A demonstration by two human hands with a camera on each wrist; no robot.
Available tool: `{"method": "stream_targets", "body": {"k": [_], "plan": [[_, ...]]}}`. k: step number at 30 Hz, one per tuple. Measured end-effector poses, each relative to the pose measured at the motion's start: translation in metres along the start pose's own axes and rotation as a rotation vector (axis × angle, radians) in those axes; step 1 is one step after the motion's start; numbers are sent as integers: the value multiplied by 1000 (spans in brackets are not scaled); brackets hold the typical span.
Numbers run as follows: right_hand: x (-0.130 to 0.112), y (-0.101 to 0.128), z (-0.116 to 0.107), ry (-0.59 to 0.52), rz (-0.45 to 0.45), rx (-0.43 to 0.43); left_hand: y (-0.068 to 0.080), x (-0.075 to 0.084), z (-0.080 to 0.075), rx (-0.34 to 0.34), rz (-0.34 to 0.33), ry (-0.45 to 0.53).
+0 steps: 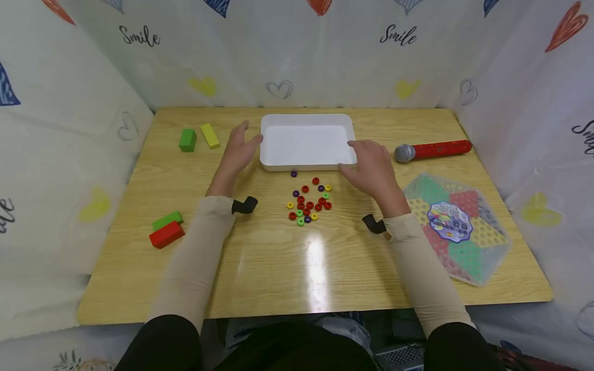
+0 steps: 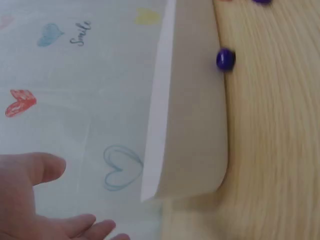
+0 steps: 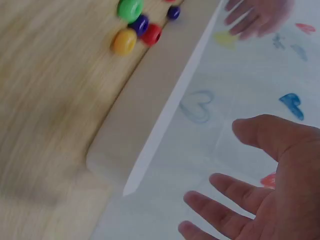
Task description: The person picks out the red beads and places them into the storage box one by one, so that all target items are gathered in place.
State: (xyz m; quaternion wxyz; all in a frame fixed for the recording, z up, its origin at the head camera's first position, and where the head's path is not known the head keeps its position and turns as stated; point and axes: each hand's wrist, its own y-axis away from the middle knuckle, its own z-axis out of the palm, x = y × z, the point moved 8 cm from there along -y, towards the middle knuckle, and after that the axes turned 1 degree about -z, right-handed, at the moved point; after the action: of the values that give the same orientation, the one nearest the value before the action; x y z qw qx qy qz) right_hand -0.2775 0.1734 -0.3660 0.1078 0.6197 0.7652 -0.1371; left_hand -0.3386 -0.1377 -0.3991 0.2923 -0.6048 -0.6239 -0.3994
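White tray (image 1: 304, 141) sits at table (image 1: 260, 268) centre-back, left hand (image 1: 238, 149) at its left edge and right hand (image 1: 371, 165) at its near right corner, both with fingers spread and loose, gripping nothing; beads (image 1: 310, 202) lie scattered just before the tray.

In the head view, the right hand (image 1: 371, 167) covered the near right corner of the white tray (image 1: 303, 140), so contact there could not be told. The label on the hexagonal game board (image 1: 457, 226) was too small to read. Both wrist views were blurred. The left wrist view cut off the left hand (image 2: 35, 200) at the picture's lower left corner, and the beads (image 3: 132, 25) showed only partly at the right wrist view's top edge.
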Motion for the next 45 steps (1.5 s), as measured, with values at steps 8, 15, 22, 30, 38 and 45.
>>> {"method": "stream_targets", "body": {"k": [8, 15, 22, 30, 38, 45], "plan": [[-14, 37, 17, -268, -60, -96, -4, -16, 20, 45, -34, 181], [-6, 53, 55, -452, -24, -187, -3, -35, 43, 61, -62, 301], [-5, 56, 76, -483, 6, -217, -2, -36, 46, 96, -27, 365], [-4, 55, 81, -486, 22, -215, -5, -39, 50, 90, -1, 380], [-5, 55, 81, -474, 26, -203, -6, -38, 52, 81, -1, 325], [-4, 55, 80, -474, 39, -204, -3, -38, 53, 67, 26, 342]]}}
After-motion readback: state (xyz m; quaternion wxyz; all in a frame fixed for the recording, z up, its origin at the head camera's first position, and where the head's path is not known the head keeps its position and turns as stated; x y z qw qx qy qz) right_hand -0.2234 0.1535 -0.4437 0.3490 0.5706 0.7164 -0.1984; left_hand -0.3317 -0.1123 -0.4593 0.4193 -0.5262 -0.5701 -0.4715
